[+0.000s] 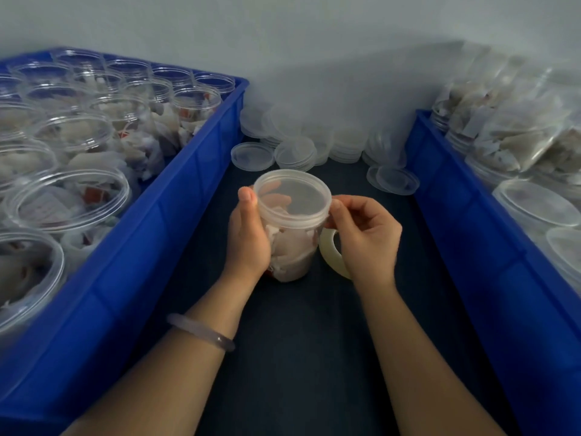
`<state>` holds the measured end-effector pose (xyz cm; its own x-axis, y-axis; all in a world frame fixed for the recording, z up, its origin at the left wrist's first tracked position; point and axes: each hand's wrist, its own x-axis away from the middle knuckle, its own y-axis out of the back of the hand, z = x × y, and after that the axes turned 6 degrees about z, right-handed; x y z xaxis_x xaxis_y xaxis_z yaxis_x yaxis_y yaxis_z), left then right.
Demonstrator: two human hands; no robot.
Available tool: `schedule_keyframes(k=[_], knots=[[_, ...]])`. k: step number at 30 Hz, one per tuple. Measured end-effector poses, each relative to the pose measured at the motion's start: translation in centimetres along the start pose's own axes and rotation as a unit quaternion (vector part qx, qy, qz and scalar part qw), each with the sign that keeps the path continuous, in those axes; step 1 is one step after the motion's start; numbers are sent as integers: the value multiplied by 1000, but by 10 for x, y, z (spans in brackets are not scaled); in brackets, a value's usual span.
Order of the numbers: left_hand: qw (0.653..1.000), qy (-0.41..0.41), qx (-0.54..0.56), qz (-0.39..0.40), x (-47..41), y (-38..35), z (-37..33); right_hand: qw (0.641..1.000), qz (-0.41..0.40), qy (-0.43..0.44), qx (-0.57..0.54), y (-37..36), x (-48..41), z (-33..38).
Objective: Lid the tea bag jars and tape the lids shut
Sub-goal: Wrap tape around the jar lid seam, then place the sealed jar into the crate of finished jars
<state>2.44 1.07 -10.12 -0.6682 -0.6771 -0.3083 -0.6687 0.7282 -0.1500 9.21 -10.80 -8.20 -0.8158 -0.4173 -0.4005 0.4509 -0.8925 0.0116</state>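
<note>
**Bench:** Head view check. What do you have, biggest first?

**Operator:** I see a dark table (298,366) running down the middle. A left blue crate (151,247) sits along one side, packed with open jars (69,199) that hold tea bags. A right blue crate (465,247) holds lidded jars (534,212), with clear packs of tea bags (518,136) stacked on them.

**Bench:** Back of the table?

**Operator:** A pile of loose lids (330,133) against the wall, between the two crates. A few singles lie flat at its front edge.

**Bench:** The work piece?

**Operator:** One tea bag jar (292,250), centre of the table, between both hands, full of tea bags. Its lid (292,196) is on and looks level. I cannot tell whether the base touches the table.

**Bench:** Grip state, left?

**Operator:** The left hand (248,237) is wrapped round the jar's left wall, thumb up against the lid's rim. Firm hold.

**Bench:** Right?

**Operator:** The right hand (364,234) is at the jar's right side. Thumb and forefinger are pinched together at the lid's rim. I cannot tell what is between them. The other fingers curl over a tape roll (330,250), which stands on edge just beside the jar, partly hidden by the palm.

**Bench:** Anything small?

**Operator:** A pale bracelet (201,332) on the left wrist.
</note>
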Motion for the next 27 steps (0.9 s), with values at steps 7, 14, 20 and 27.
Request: schedule_keyframes(k=[7, 14, 20, 27], knots=[[999, 14, -23, -23, 4, -9, -4, 995, -4, -56, -84, -15, 4, 17], [994, 70, 28, 74, 2, -1, -18, 993, -101, -57, -11, -50, 2, 28], [997, -41, -31, 63, -2, -12, -42, 998, -35, -38, -25, -40, 5, 25], [997, -71, -43, 2, 0, -21, -44, 996, -75, -42, 35, -45, 3, 27]])
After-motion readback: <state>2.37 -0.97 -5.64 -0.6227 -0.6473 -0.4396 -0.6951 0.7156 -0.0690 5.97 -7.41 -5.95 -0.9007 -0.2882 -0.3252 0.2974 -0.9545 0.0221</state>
